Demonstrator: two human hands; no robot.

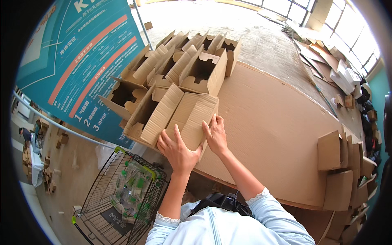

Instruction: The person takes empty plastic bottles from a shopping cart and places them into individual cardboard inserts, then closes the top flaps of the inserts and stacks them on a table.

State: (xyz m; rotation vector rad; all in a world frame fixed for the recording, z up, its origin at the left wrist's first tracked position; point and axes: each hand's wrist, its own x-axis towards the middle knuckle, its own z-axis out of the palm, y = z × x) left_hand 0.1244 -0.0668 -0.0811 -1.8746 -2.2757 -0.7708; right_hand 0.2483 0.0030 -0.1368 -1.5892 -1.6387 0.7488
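Note:
An upright cardboard box [199,118] with its top flaps raised stands at the near end of a group of similar boxes. My left hand [178,153] grips its near end, with fingers spread against the cardboard and the thumb toward the right. My right hand [216,134] holds the right side, its fingertips at the top edge of the flap. Just left of it is another open box [141,118] with a dark inside. Behind stand several more open boxes [200,69], packed in rows with flaps up.
The boxes stand on a brown cardboard-topped table [273,130]. A shopping cart [98,192] with clear green-capped bottles [130,188] is at the lower left, below a teal banner [81,61]. Folded cartons [339,163] lean at the table's right end. Cardboard scraps [322,57] lie by the windows.

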